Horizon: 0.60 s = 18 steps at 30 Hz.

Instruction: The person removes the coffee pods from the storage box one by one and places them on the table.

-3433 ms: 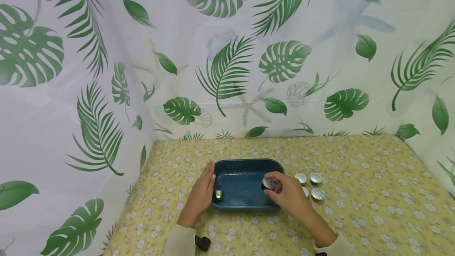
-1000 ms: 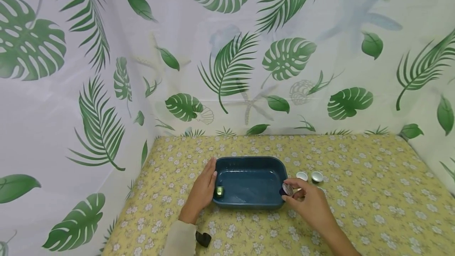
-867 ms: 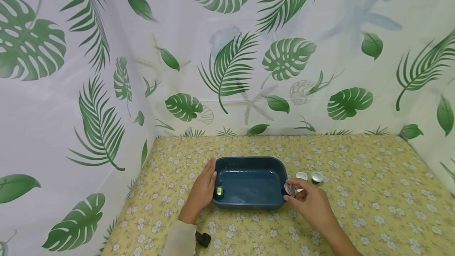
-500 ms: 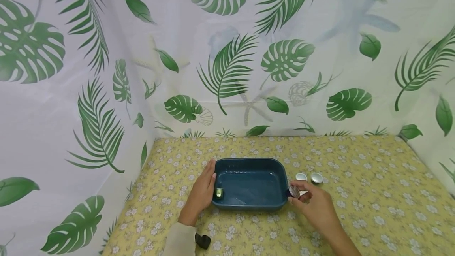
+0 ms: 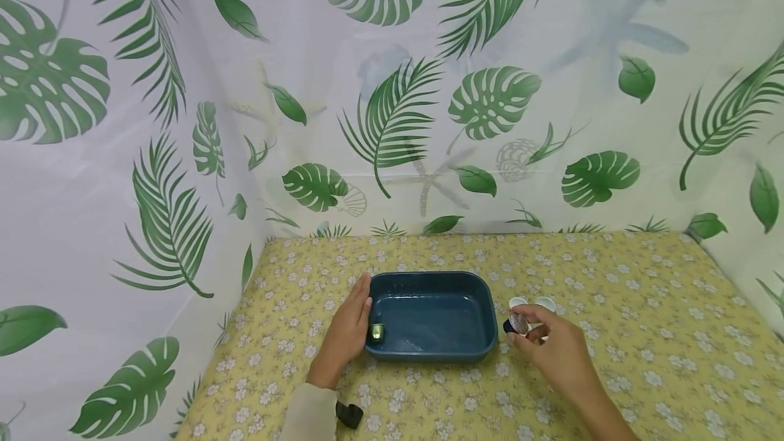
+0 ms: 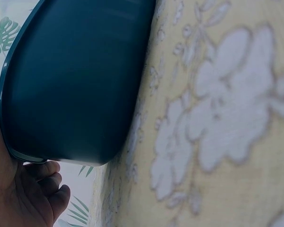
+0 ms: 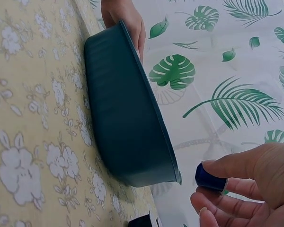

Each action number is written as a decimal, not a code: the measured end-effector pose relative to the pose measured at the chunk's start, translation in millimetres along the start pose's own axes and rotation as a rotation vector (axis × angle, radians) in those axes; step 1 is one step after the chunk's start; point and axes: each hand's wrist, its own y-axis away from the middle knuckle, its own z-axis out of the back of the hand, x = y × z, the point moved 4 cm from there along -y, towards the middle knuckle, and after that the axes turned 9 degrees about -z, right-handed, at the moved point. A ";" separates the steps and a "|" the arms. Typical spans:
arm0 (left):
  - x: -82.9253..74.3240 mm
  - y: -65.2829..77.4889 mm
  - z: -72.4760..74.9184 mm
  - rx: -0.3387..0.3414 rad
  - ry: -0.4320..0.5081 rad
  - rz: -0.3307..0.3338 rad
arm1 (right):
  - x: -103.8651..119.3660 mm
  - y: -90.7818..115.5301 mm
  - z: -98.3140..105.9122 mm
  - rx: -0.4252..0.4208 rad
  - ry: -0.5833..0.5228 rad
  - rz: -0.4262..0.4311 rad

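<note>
My right hand point(image 5: 554, 342) pinches a dark blue coffee capsule point(image 7: 211, 178) between thumb and fingers, just right of the tray. The capsule's silver lid point(image 5: 519, 322) faces toward the hand in the head view. Along the left end of the deep teal tray point(image 5: 431, 357) rests my left hand point(image 5: 346, 331), fingers straight against its wall and thumb at the rim. Inside the tray, a shiny green capsule point(image 5: 376, 332) sits in the near left corner. Behind the right hand stand capsules with pale lids point(image 5: 546, 304); the hand covers part of that group.
A yellow flowered cloth point(image 5: 661, 332) covers the table. White sheeting with green leaves point(image 5: 490, 107) hangs behind it and along the left side. A dark capsule point(image 7: 141, 221) shows at the bottom of the right wrist view. A black object point(image 5: 350, 416) lies at the left sleeve.
My right hand has carried the blue capsule from over the tray's right part, across the rim, to outside it on the right. The left hand and the green capsule have stayed put.
</note>
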 end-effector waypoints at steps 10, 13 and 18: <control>-1.8 -1.4 0.6 0.007 -0.008 -0.009 | -7.9 -6.9 13.9 -0.042 0.037 0.049; -2.2 -1.1 0.3 0.015 -0.009 -0.008 | -11.2 -8.6 17.2 -0.053 0.050 0.050; -4.3 -1.0 2.6 0.021 -0.008 -0.001 | -12.4 -10.9 21.5 -0.077 0.069 0.064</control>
